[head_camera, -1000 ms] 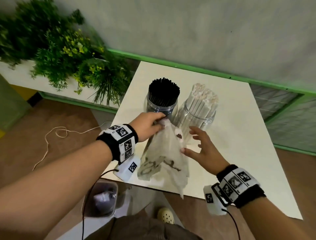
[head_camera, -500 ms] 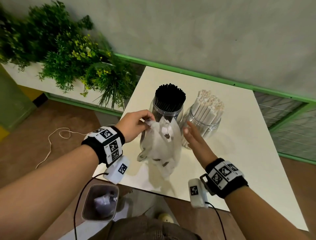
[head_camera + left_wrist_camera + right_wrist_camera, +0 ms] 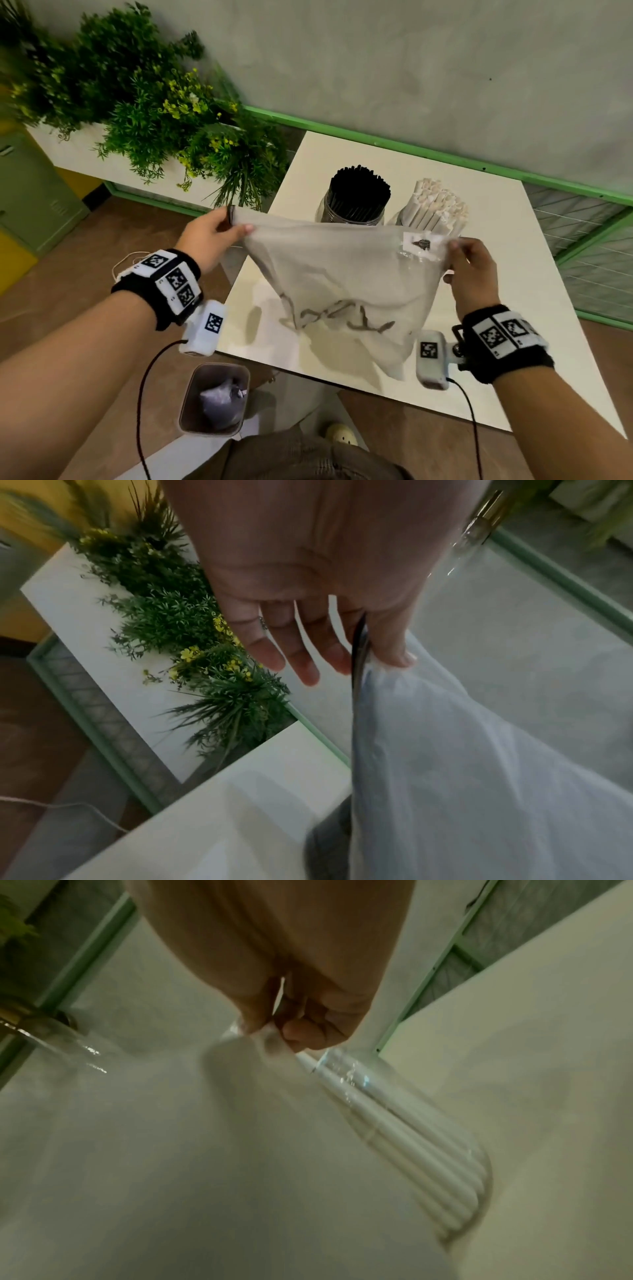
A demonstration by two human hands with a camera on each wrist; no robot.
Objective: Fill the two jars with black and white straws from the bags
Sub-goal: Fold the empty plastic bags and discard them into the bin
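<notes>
The left hand and the right hand each pinch a top corner of the empty bag, stretched wide mid-frame above the bench. Both full jars stand just behind it.

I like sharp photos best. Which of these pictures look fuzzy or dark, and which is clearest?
Head view: clearest and bright, though the plants smear at the left edge. Left wrist view: dimmer, the bag streaked by motion blur. Right wrist view: fuzziest and murky; the bag hazy, only the white straws in their jar readable.
</notes>
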